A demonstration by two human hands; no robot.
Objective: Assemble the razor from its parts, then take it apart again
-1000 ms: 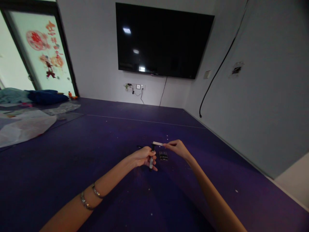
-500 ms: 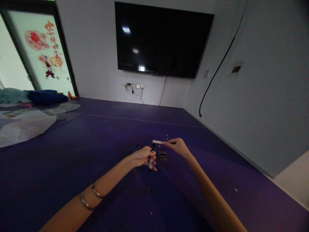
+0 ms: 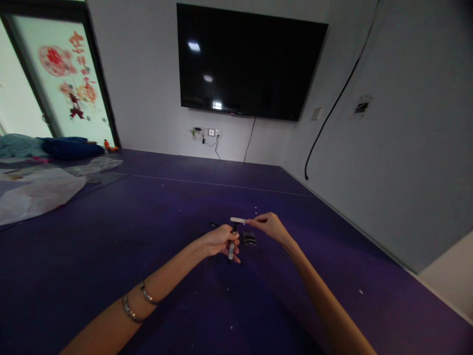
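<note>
My left hand (image 3: 222, 240) is wrapped round a slim black-and-grey handle (image 3: 231, 249), shaped like a razor's, held nearly upright above the purple floor. Its dark upper end sticks out over my thumb. Between the fingertips of my right hand (image 3: 271, 226) is a white flat strip (image 3: 237, 220). That strip lies crosswise at the top of the handle; whether the two touch is hard to tell. Just right of the left hand, a small clear case with black pieces (image 3: 250, 238) rests on the floor. A small black piece (image 3: 213, 224) lies behind the left hand.
Small white scraps (image 3: 361, 291) dot the purple floor (image 3: 166, 315). At far left are plastic sheeting (image 3: 40, 195) and a dark blue cloth (image 3: 70, 148). A black cable (image 3: 331, 111) hangs down the right wall. A television (image 3: 251, 64) is mounted ahead.
My right hand has moved slightly left and down, bringing the white strip further across the top of the handle. My left hand has stayed nearly still.
</note>
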